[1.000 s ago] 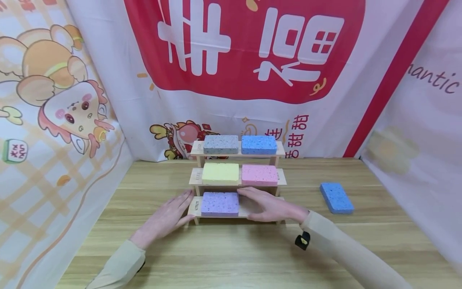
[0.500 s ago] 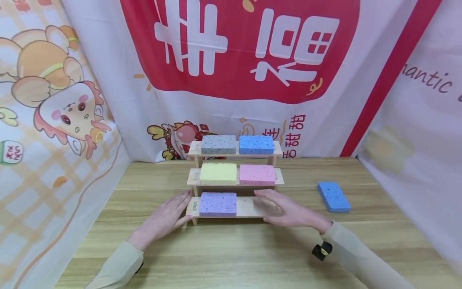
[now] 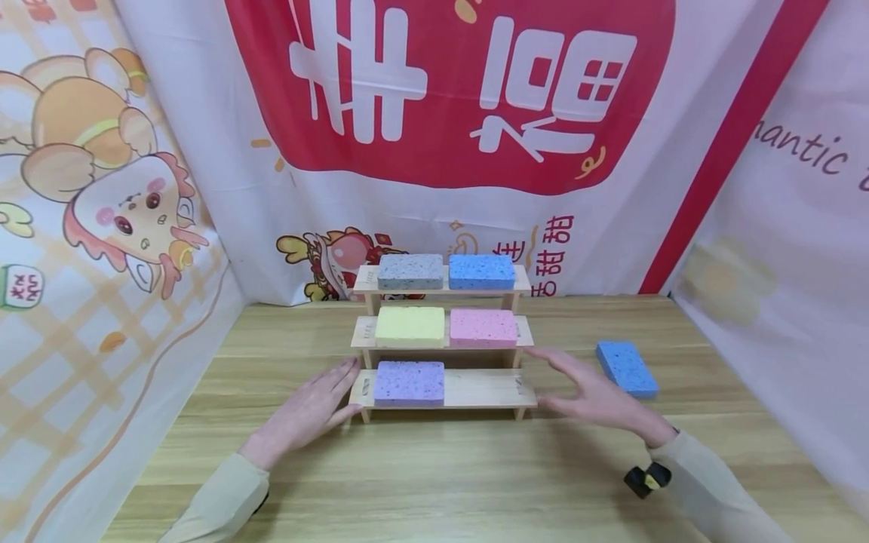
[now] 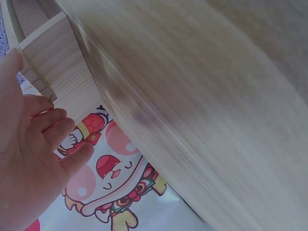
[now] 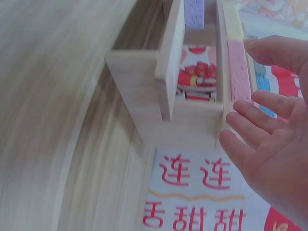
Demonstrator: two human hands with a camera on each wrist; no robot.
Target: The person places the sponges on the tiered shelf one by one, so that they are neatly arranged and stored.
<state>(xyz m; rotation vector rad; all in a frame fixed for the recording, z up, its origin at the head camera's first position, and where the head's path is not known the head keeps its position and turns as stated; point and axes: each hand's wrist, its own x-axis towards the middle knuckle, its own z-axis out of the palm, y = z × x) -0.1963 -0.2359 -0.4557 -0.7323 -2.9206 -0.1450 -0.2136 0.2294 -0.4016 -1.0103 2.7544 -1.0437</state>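
A three-tier wooden rack (image 3: 482, 388) stands on the table, bearing sponges. On its top tier are a grey sponge (image 3: 410, 271) and a blue sponge (image 3: 481, 271). The middle tier carries a yellow sponge (image 3: 410, 326) and a pink sponge (image 3: 483, 328). A purple sponge (image 3: 409, 382) lies on the left half of the bottom tier, with bare wood to its right. My left hand (image 3: 308, 407) rests its straight fingers against the rack's left end. Beside the right end is my right hand (image 3: 597, 392), thumb and fingers spread, holding nothing.
A second blue sponge (image 3: 627, 369) lies on the wooden table (image 3: 434, 483), right of the rack and behind my right hand. Printed cloth (image 3: 224, 151) walls in the table at the back and on both sides.
My right hand has moved right, from beside the purple sponge to just past the rack's right end, uncovering the bottom tier. My left hand stays at the left end. The view shifts slightly.
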